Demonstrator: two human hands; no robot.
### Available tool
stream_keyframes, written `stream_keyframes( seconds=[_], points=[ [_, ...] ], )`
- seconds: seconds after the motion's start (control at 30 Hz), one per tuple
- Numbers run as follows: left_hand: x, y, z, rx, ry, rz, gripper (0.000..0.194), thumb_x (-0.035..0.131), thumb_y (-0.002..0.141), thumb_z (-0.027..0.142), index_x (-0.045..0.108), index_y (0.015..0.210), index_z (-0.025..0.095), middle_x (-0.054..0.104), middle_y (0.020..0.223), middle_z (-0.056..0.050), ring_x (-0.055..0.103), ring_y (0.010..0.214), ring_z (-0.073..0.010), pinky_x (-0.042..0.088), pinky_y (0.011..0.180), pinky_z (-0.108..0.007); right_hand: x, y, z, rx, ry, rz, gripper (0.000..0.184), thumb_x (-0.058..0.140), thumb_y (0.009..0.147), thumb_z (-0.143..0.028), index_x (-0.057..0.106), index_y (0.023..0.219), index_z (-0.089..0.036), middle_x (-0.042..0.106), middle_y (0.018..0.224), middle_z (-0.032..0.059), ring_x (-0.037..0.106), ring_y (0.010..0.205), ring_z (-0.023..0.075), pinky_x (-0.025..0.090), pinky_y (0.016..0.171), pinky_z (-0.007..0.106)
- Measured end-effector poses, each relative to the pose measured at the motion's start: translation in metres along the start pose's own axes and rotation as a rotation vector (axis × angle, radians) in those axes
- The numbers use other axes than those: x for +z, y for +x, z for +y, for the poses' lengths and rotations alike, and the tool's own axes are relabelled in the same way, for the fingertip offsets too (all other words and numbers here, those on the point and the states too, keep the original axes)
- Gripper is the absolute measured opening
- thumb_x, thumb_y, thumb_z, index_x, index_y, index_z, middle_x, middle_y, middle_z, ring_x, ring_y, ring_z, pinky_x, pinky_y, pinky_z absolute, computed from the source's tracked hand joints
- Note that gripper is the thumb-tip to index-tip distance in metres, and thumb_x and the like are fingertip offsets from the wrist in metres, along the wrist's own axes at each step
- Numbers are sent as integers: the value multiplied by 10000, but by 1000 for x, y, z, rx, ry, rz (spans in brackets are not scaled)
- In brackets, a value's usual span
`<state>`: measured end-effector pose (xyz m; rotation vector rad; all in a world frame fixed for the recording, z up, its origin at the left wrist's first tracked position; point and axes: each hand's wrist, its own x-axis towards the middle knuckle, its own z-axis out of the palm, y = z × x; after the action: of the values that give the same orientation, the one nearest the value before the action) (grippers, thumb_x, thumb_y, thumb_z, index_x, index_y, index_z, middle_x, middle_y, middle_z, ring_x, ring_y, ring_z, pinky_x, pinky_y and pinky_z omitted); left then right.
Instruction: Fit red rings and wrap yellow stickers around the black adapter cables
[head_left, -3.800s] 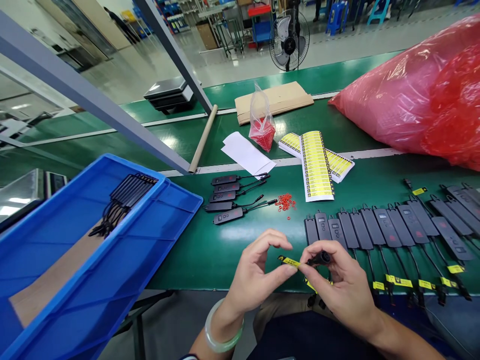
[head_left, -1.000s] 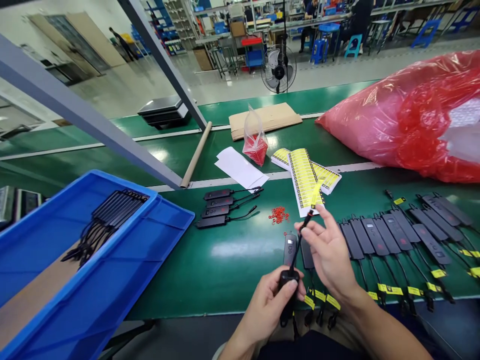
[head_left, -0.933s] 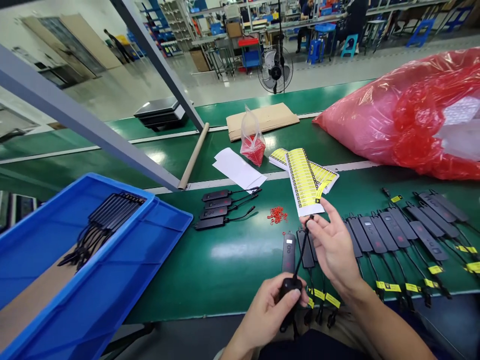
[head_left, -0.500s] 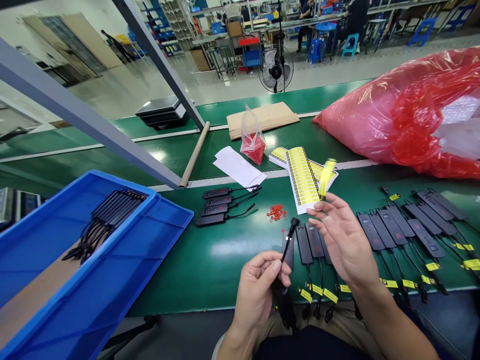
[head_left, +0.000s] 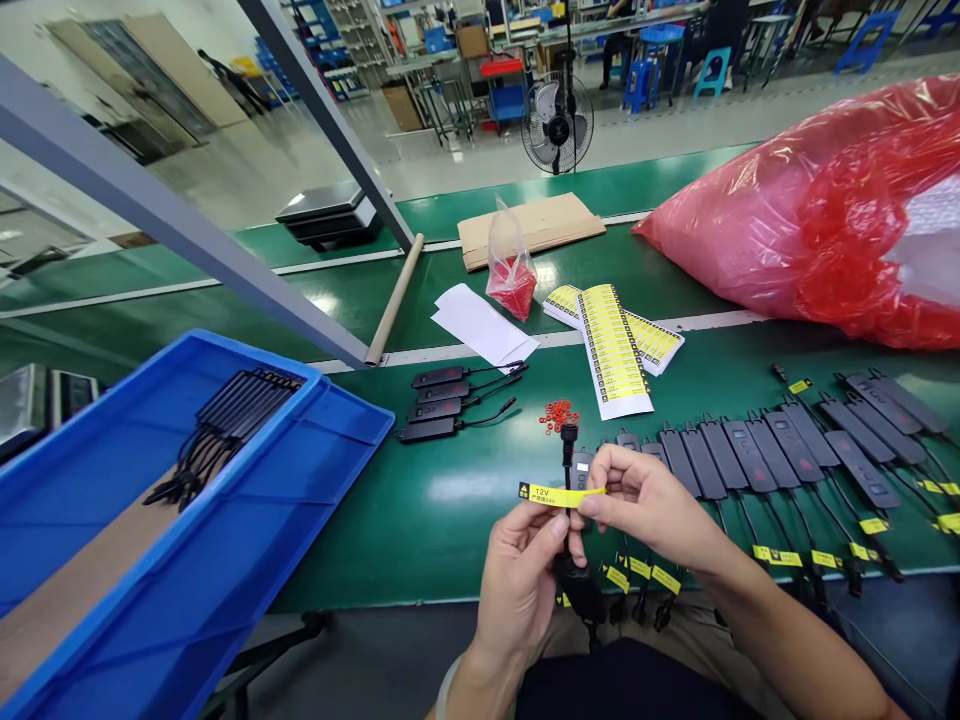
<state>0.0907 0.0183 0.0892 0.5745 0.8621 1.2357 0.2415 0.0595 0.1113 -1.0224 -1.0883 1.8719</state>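
Observation:
My left hand (head_left: 525,570) is closed round the black cable (head_left: 568,480) of a dark controller box (head_left: 579,590), whose plug points up and away from me. Between the thumb and finger of my right hand (head_left: 645,505) is the right end of a yellow label (head_left: 555,495) printed "12V". The label lies across the cable, just above my left fingertips. Beyond my hands lie sheets of yellow labels (head_left: 615,350) and a small heap of red rings (head_left: 559,414). Several black controllers (head_left: 746,455) with yellow tags on their cables line the bench at right.
A blue bin (head_left: 330,470) with black controllers stands at left. Three more controllers (head_left: 435,405) lie beside it. Farther back are white paper (head_left: 480,325), a clear bag of red pieces (head_left: 512,280), cardboard (head_left: 566,225) and a big red plastic bag (head_left: 780,220). A grey post (head_left: 322,120) slants at left.
My right hand has brought the yellow label down and left from near the label sheets onto the cable. My left hand still grips the cable. The view has shifted slightly.

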Motion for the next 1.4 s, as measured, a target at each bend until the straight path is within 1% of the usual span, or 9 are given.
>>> stream_keyframes(
  seconds=[0.3,0.57,0.7,0.77,0.83,0.97,1.1,1.27,1.4],
  points=[
    [4,1,1,19,-13,19,150,811,710,257,763,837,194,679,662,-11,580,521,-95,512,491,-197,-3,0,-1,-44,-113,46,395,789,721,-437,468,728,-208,577,621,-52,494,559,98,360,534,240],
    [1,-2,-2,68,69,-3,130,780,755,253,773,872,197,682,696,-16,574,537,-94,533,525,-215,-2,3,1,-51,-137,44,386,759,754,-438,435,741,-227,582,592,-54,588,579,137,446,570,277],
    [-2,-4,-2,88,137,-17,102,750,792,242,779,883,206,681,714,-15,571,559,-90,520,541,-200,-4,0,3,-171,-371,121,283,737,785,-397,557,914,-220,635,883,20,622,794,174,501,692,314],
    [-4,-4,-2,99,153,-23,91,742,803,240,778,880,208,677,723,-12,572,572,-90,515,555,-197,-4,-4,2,-298,-544,242,410,740,788,-372,561,1138,-252,596,1102,57,587,951,205,490,816,361],
    [-6,-4,-3,103,177,-26,86,728,818,242,774,879,203,668,734,-11,576,592,-96,515,580,-206,-2,-10,1,-391,-664,325,483,733,802,-342,534,1238,-274,574,1119,60,557,975,215,460,856,378],
    [-11,-7,-10,114,265,-44,111,695,846,232,759,921,181,667,763,-24,587,637,-119,513,621,-230,3,-17,-5,-364,-603,191,100,676,857,-285,617,909,-224,575,794,0,557,756,167,453,689,301],
    [-16,-10,-13,125,337,-67,110,663,870,206,731,955,191,705,832,-47,650,756,-160,534,731,-265,4,-17,-7,-287,-378,55,125,640,882,-273,569,800,-209,571,766,-8,573,702,144,479,667,274],
    [-23,-7,4,387,402,-69,107,677,841,159,661,928,219,662,1012,-52,604,998,-189,483,907,-303,4,-16,-6,-393,-377,103,109,643,877,-247,587,786,-223,570,818,11,556,815,166,477,722,273],
    [-26,-4,18,498,474,-101,93,643,857,140,647,905,220,585,1006,-43,551,993,-171,448,899,-280,6,-17,-6,-360,-355,99,112,656,867,-246,583,784,-229,562,821,5,557,796,158,476,708,265]
  ],
)
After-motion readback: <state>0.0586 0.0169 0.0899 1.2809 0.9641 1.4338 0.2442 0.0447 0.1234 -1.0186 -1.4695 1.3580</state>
